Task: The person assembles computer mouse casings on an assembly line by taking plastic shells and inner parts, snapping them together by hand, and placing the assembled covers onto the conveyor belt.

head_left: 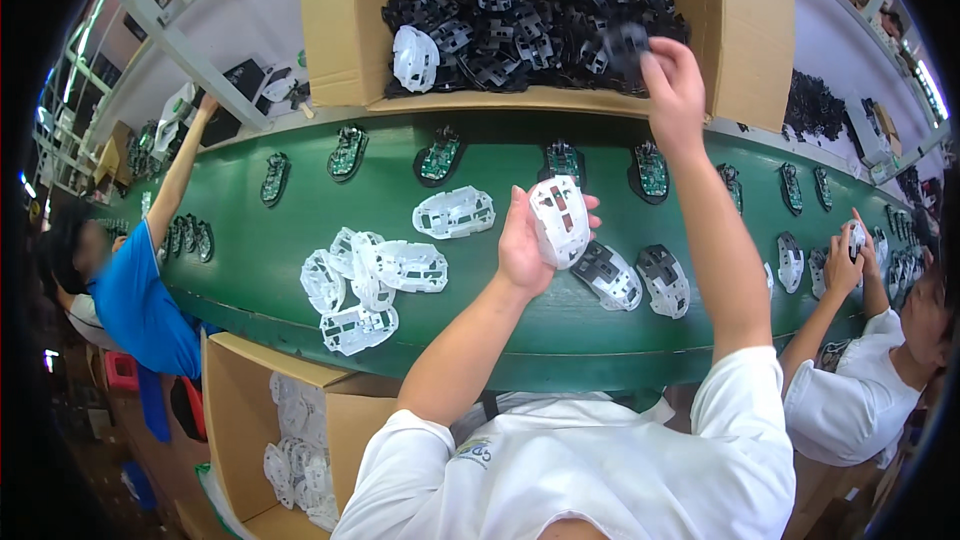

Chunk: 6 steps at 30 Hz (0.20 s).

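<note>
In my left hand (524,252) rests a white plastic computer mouse shell (561,225), with the fingers wrapped round its edge. My right hand (680,100) is raised at the front of a cardboard box, pinching a black plastic part (627,44) that is smeared by motion. That box (755,25) holds a heap of black plastic parts (500,25) and one white shell (415,59). Two shells with black parts fitted, one of them a two-tone shell (608,276), lie right of my left hand. Several loose white shells (372,275) form a pile on the green surface to the left.
Mouse bases with green circuit boards (438,155) stand in a row along the green work surface (250,260). An open cardboard box (240,410) of white shells is at the lower left. Co-workers sit on both sides, one in a blue shirt (150,305), another in white (850,395).
</note>
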Tool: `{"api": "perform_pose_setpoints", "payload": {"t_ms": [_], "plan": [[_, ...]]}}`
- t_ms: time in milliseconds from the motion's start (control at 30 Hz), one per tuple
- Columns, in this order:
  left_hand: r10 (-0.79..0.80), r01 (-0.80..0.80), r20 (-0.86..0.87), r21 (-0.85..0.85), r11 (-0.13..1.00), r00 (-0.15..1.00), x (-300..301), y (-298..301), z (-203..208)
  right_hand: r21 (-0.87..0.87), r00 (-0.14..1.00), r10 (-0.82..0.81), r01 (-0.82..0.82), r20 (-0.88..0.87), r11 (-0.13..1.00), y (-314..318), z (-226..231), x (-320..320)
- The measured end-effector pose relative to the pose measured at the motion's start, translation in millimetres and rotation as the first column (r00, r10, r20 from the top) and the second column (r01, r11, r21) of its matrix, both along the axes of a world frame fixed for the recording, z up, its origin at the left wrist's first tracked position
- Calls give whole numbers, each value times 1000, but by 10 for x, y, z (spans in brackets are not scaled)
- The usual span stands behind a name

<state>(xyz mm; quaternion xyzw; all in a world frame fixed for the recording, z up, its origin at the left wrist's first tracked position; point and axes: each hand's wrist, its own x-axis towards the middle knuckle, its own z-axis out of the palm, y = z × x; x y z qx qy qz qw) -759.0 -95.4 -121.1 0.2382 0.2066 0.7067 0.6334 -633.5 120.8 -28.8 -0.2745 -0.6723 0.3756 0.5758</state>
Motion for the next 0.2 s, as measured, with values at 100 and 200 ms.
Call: {"api": "perform_pose_setpoints", "payload": {"t_ms": [100,200], "plan": [[1,-1,-34,1,1000,999,10,-85,25,-118,948,310,-316,-68,941,-1079,-5,257],[99,-90,-155,64,994,983,149,-52,-36,-87,888,457,-452,50,888,-1529,-378,600]]}}
